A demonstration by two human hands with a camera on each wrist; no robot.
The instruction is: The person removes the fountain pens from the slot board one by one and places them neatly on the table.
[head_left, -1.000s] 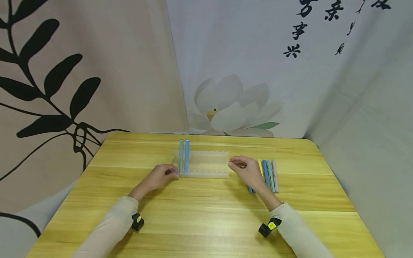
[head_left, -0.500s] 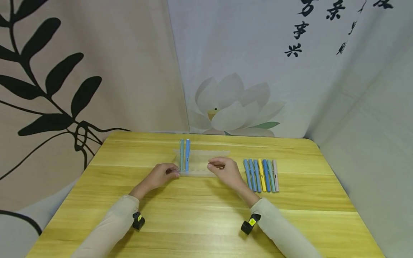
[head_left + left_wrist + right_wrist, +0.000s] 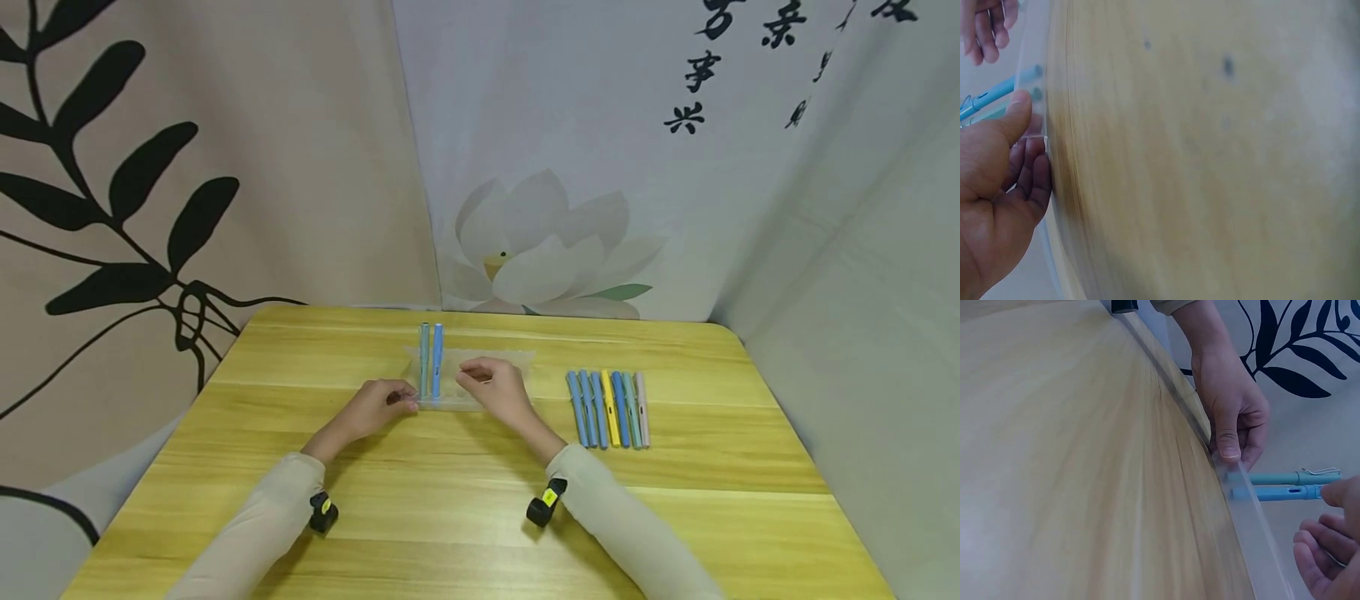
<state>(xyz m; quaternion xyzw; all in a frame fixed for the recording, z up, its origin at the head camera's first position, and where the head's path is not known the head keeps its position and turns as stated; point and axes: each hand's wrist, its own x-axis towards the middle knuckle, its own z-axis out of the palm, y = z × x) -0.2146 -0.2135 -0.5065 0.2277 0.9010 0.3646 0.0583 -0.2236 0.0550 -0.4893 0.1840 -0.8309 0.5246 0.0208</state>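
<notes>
A clear frosted pen stand [image 3: 452, 404] sits near the back of the table, with a green pen [image 3: 424, 360] and a blue pen [image 3: 438, 360] upright at its left end. My left hand [image 3: 381, 407] holds the stand's left front corner, thumb in front and fingers curled behind, as the right wrist view also shows. Over the stand, just right of the blue pen, hovers my right hand [image 3: 497, 388]. Its fingers [image 3: 1322, 547] are loosely bent and hold nothing. In the left wrist view the lower ends of both pens show through the stand's front strip [image 3: 1032, 50].
To the right of the stand, several pens lie side by side on the wooden table [image 3: 450, 517]: blue pens [image 3: 589, 408], a yellow pen [image 3: 611, 408], a green pen [image 3: 632, 410] and a pale pinkish pen [image 3: 642, 410]. Printed curtains [image 3: 555, 100] hang behind the table.
My right hand has moved left, from the stand's right end to beside the upright blue pen, uncovering the row of pens on the table. My left hand stays at the stand's corner.
</notes>
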